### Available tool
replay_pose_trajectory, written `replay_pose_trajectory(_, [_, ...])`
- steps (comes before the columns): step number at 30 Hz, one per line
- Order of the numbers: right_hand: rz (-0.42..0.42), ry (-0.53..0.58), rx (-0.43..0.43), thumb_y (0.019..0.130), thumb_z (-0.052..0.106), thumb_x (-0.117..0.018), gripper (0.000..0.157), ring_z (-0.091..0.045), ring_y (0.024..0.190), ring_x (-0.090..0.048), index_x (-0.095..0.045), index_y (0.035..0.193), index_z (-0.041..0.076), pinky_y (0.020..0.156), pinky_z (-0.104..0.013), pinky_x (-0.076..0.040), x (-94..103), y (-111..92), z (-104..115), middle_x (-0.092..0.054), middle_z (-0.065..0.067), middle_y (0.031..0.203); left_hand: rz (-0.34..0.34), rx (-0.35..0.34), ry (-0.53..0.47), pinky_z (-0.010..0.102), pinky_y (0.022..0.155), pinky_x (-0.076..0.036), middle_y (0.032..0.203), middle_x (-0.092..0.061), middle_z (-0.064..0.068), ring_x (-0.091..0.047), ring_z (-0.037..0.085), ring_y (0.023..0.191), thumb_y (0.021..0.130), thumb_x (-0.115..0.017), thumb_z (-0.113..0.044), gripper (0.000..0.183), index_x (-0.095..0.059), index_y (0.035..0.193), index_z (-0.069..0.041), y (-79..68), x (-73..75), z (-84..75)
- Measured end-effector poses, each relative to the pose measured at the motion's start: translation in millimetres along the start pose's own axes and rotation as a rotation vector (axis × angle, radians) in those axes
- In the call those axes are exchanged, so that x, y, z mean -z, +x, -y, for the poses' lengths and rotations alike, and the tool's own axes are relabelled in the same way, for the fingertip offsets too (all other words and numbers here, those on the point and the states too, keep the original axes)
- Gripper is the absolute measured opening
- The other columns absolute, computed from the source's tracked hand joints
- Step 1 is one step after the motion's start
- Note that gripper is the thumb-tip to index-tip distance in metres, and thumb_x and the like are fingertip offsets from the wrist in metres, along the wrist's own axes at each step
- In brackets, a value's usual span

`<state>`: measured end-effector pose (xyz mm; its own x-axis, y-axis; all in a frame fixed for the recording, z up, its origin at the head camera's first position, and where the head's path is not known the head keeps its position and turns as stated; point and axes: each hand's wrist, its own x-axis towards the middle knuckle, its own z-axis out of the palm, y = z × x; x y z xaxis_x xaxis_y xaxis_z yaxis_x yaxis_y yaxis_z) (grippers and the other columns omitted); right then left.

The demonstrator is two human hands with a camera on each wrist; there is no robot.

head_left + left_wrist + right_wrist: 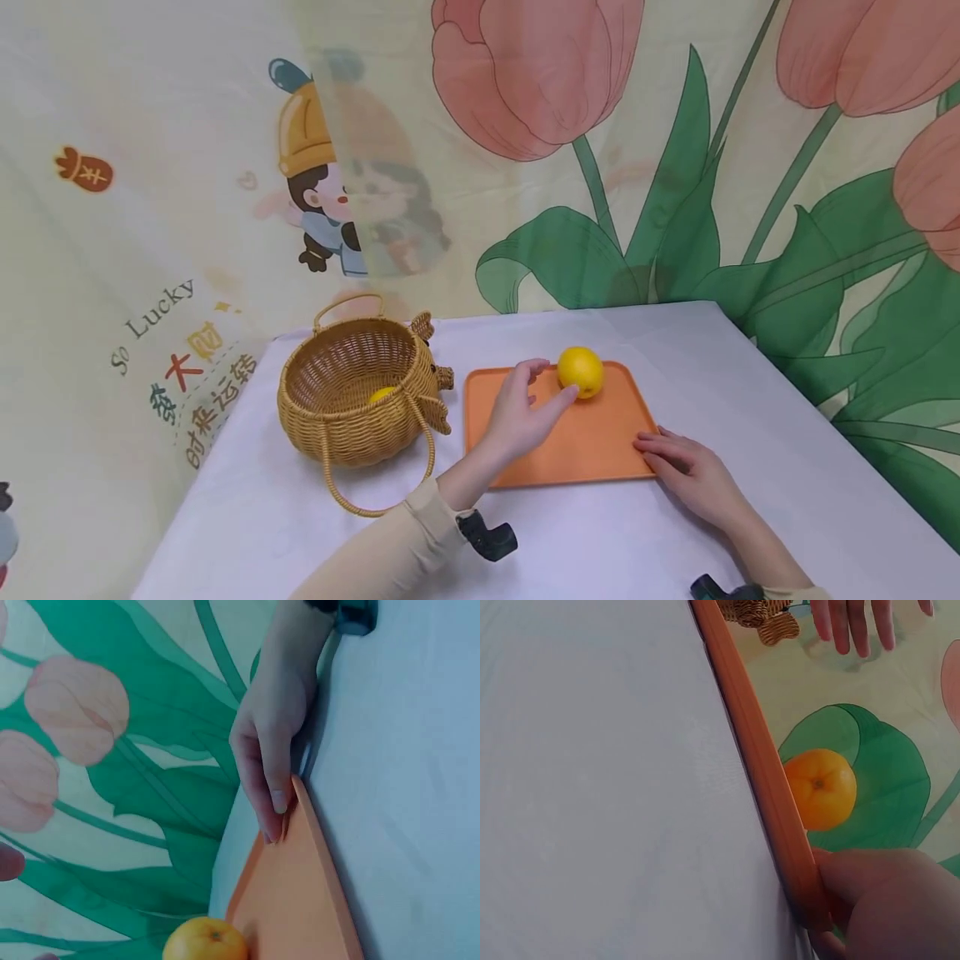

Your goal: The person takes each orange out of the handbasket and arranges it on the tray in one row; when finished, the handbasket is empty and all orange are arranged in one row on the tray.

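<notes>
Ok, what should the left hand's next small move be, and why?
I'd probably curl the left hand round the orange: it sits on the tray with that hand open beside it, not gripping, while the right hand holds the tray's edge.

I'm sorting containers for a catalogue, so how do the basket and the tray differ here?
The basket is deep and rounded, while the tray is flat and rectangular with a low rim. The basket is woven and tan; the tray is smooth-looking and orange. The basket has looped handles; the tray shows none.

Both rest on the white cloth, and each holds something yellow: the tray a round fruit, the basket a partly hidden item.
</notes>
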<state>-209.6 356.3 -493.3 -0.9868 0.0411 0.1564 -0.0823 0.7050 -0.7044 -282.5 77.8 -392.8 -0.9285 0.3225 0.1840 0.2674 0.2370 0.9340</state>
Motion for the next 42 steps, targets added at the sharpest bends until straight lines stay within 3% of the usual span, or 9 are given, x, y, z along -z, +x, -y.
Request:
replay_pose_trajectory(6, [0.016, 0.054, -0.088, 0.101, 0.042, -0.065, 0.044, -0.042, 0.143, -0.039, -0.07, 0.134, 0.013, 0.11, -0.067, -0.031, 6.7, -1, 7, -0.057, -0.013, 0.146, 0.041, -0.057, 0.018, 0.043, 0.107, -0.046, 0.145, -0.052, 0.004, -0.046, 0.024, 0.135, 0.095, -0.07, -0.043, 0.06, -0.051, 0.143, -0.011, -22.1, 22.8, -4.4])
replay_pose_trajectory(15, [0.033, 0.024, -0.026, 0.099, 0.038, -0.069, 0.04, -0.045, 0.144, -0.034, -0.072, 0.131, 0.014, 0.11, -0.071, -0.027, -1.3, 1, 23, -0.055, -0.015, 0.148, -0.004, -0.096, 0.034, 0.04, 0.108, -0.045, 0.145, -0.052, 0.002, -0.046, 0.023, 0.137, 0.095, -0.07, -0.043, 0.06, -0.051, 0.143, -0.012, -30.8, 54.7, -11.8])
replay_pose_trajectory(19, [0.019, -0.031, -0.019, 0.101, 0.032, -0.068, 0.035, -0.045, 0.142, -0.038, -0.072, 0.129, 0.012, 0.11, -0.069, -0.031, -4.4, 1, 18, -0.057, -0.016, 0.145, -0.068, -0.153, -0.003, 0.039, 0.108, -0.046, 0.146, -0.052, 0.004, -0.047, 0.024, 0.137, 0.096, -0.072, -0.036, 0.057, -0.051, 0.143, -0.01, -28.7, 83.4, -25.1])
replay_pose_trajectory(23, [0.004, -0.057, -0.004, 0.102, 0.03, -0.065, 0.033, -0.046, 0.141, -0.039, -0.072, 0.128, 0.009, 0.109, -0.068, -0.032, -5.6, 1, 13, -0.06, -0.016, 0.142, -0.162, -0.165, -0.006, 0.039, 0.107, -0.045, 0.145, -0.051, 0.006, -0.047, 0.025, 0.135, 0.097, -0.072, -0.034, 0.056, -0.051, 0.143, -0.009, -17.0, 127.3, -36.1])
replay_pose_trajectory(28, [-0.009, -0.061, 0.009, 0.103, 0.029, -0.064, 0.032, -0.046, 0.141, -0.039, -0.073, 0.127, 0.01, 0.109, -0.069, -0.031, -7.0, 0, 12, -0.061, -0.016, 0.14, -0.256, -0.061, 0.104, 0.041, 0.111, -0.041, 0.146, -0.05, 0.008, -0.047, 0.027, 0.136, 0.099, -0.067, -0.043, 0.061, -0.048, 0.145, -0.009, 1.9, 187.6, -34.8])
replay_pose_trajectory(32, [-0.027, -0.061, 0.004, 0.103, 0.027, -0.063, 0.031, -0.046, 0.14, -0.039, -0.072, 0.128, 0.009, 0.108, -0.069, -0.032, -7.9, -2, 12, -0.061, -0.016, 0.139, -0.253, 0.042, 0.16, 0.046, 0.108, -0.041, 0.142, -0.051, 0.015, -0.049, 0.031, 0.131, 0.1, -0.063, -0.045, 0.062, -0.047, 0.143, -0.003, 18.8, 223.4, -21.4])
replay_pose_trajectory(38, [-0.045, -0.074, -0.012, 0.104, 0.025, -0.062, 0.031, -0.046, 0.14, -0.04, -0.072, 0.128, 0.008, 0.107, -0.068, -0.034, -8.7, -2, 12, -0.062, -0.017, 0.138, -0.137, 0.176, 0.202, 0.035, 0.084, -0.05, 0.139, -0.052, 0.022, -0.053, 0.035, 0.116, 0.104, -0.058, -0.035, 0.053, -0.051, 0.14, 0.004, 39.8, 252.0, 3.4])
replay_pose_trajectory(42, [-0.042, -0.072, -0.019, 0.104, 0.024, -0.061, 0.03, -0.046, 0.14, -0.041, -0.072, 0.128, 0.008, 0.108, -0.067, -0.034, -9.0, -1, 12, -0.062, -0.017, 0.138, -0.101, 0.278, 0.177, 0.032, 0.08, -0.052, 0.144, -0.047, 0.024, -0.05, 0.038, 0.119, 0.104, -0.059, -0.032, 0.055, -0.048, 0.143, 0.004, 48.7, 261.9, 11.7])
